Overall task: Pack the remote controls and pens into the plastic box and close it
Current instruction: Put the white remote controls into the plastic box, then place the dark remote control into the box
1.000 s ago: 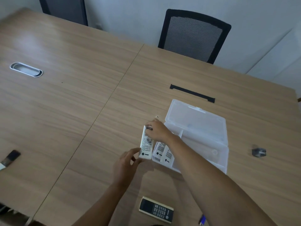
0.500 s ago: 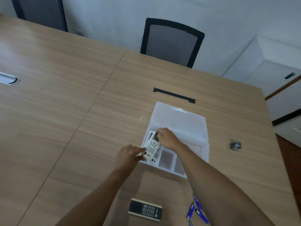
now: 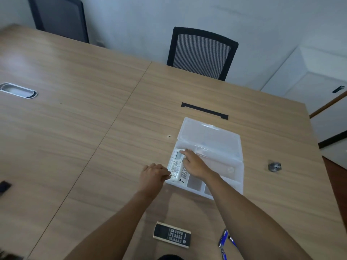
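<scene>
A clear plastic box (image 3: pixel 232 177) lies open on the wooden table, its lid (image 3: pixel 210 136) folded back. A white remote (image 3: pixel 176 165) lies in the box's left compartment, on top of other white remotes (image 3: pixel 184 176). My right hand (image 3: pixel 194 162) rests on the white remote's top end, fingers on it. My left hand (image 3: pixel 153 174) pinches its near end at the box's left edge. A dark remote with a cream rim (image 3: pixel 171 235) lies on the table near me. Blue pens (image 3: pixel 224 241) lie to its right, partly behind my right arm.
A small grey metal object (image 3: pixel 274 166) sits right of the box. A black cable slot (image 3: pixel 204 110) lies beyond the lid and a silver grommet (image 3: pixel 17 90) at far left. Two black chairs (image 3: pixel 201 53) stand at the far table edge. A dark item (image 3: pixel 4 185) lies at the left edge.
Both hands have carried the white remote from left of the box into its left compartment and laid it flat on the other remotes. The camera view has shifted.
</scene>
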